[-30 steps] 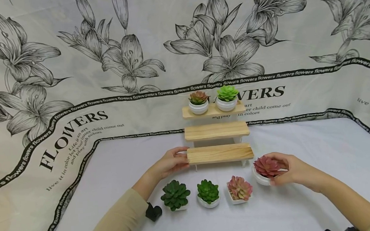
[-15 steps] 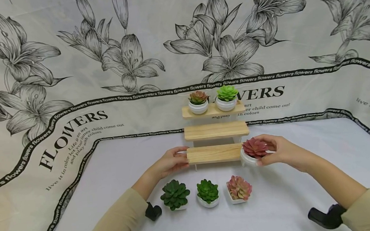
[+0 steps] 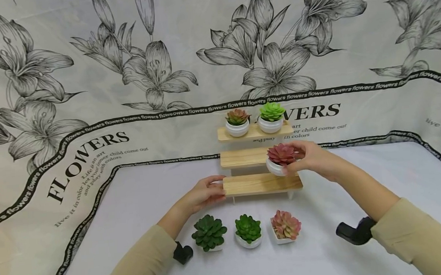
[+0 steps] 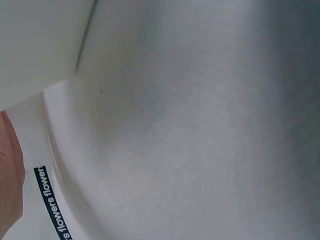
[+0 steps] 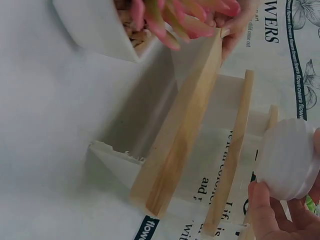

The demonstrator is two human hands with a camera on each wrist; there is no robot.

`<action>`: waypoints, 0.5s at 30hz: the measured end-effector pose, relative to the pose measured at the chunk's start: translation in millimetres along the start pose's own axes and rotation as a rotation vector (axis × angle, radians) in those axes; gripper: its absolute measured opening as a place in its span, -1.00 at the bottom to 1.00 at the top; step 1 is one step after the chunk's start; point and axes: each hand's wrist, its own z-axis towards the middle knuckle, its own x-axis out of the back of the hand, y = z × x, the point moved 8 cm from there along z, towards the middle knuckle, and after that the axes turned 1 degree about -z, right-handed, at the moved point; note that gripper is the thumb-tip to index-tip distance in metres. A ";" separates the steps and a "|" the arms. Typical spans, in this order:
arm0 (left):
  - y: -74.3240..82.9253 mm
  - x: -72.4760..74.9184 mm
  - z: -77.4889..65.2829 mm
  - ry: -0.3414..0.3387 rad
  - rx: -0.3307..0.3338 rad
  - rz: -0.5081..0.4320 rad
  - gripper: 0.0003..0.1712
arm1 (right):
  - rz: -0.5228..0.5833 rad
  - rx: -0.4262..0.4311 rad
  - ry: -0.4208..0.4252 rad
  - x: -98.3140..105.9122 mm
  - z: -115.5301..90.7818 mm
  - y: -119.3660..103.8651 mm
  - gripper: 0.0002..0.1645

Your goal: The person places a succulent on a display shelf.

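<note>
My right hand (image 3: 313, 160) grips a white round pot with a dark red succulent (image 3: 280, 154), lifted in front of the right part of the middle shelf (image 3: 241, 158). In the right wrist view the fingers (image 5: 262, 207) hold that white pot (image 5: 287, 160) by its side. My left hand (image 3: 203, 194) holds the left end of the lowest wooden shelf (image 3: 261, 184) of a three-tier stand. A reddish-brown succulent (image 3: 237, 123) and a bright green succulent (image 3: 271, 118) stand in white pots on the top shelf. The left wrist view shows mostly white cloth.
In front of the stand, a dark green succulent (image 3: 209, 233), a smaller green succulent (image 3: 248, 229) and a pink succulent in a square pot (image 3: 286, 226) line up on the white cloth (image 3: 315, 259). A flower-printed backdrop (image 3: 189, 133) hangs behind.
My right hand has carried the dark red succulent up and to the left, from the cloth right of the stand to the middle shelf's front. My left hand has stayed in place.
</note>
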 end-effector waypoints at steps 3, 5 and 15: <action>-0.1 0.0 0.1 -0.006 -0.003 -0.003 -0.36 | -0.002 -0.004 0.004 -2.2 10.6 -6.7 -0.15; -0.1 0.7 -0.3 0.000 0.000 -0.006 -0.36 | -0.007 -0.009 -0.004 -5.5 18.2 -9.5 -0.15; -0.5 0.3 1.3 0.001 -0.003 -0.002 -0.36 | -0.018 -0.038 0.017 -18.8 51.2 -15.1 -0.13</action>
